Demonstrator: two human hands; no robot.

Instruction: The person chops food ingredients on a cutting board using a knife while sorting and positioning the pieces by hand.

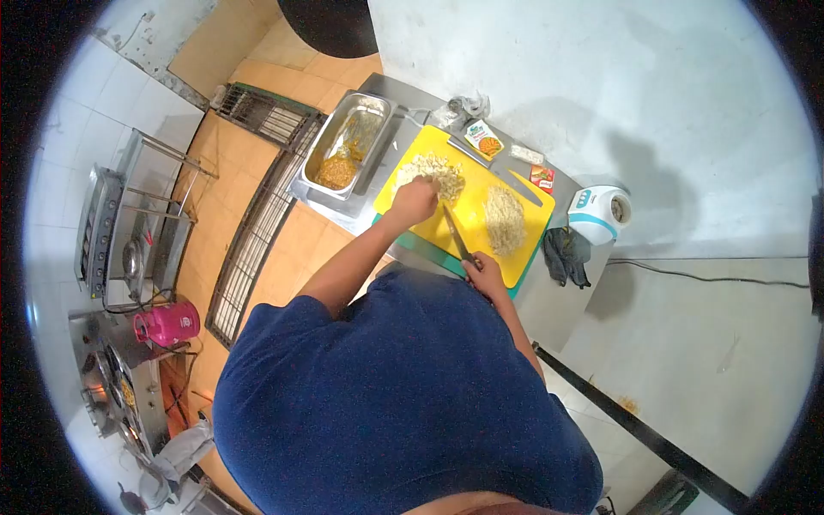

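My right hand (pixel 486 275) is wrapped round the handle of a kitchen knife (pixel 456 232), whose blade points away from me over the yellow cutting board (pixel 472 215). At the near edge of a pale chopped heap (pixel 433 170), my left hand (pixel 415 202) is closed with its fingers curled down. What it holds, if anything, is hidden. The knife tip lies close to the left hand's fingers. A second pale, finely cut pile (pixel 505 221) is on the right half of the board. Another blade (pixel 525 187) lies beyond that pile.
Left of the board stands a steel pan (pixel 376 116) with orange-brown food inside. Behind are a seasoning packet (pixel 483 139), a red packet (pixel 542 178) and a plastic bag (pixel 462 110). A white-blue appliance (pixel 598 214) and black bag (pixel 566 255) sit right. A pink gas cylinder (pixel 167 324) stands far left.
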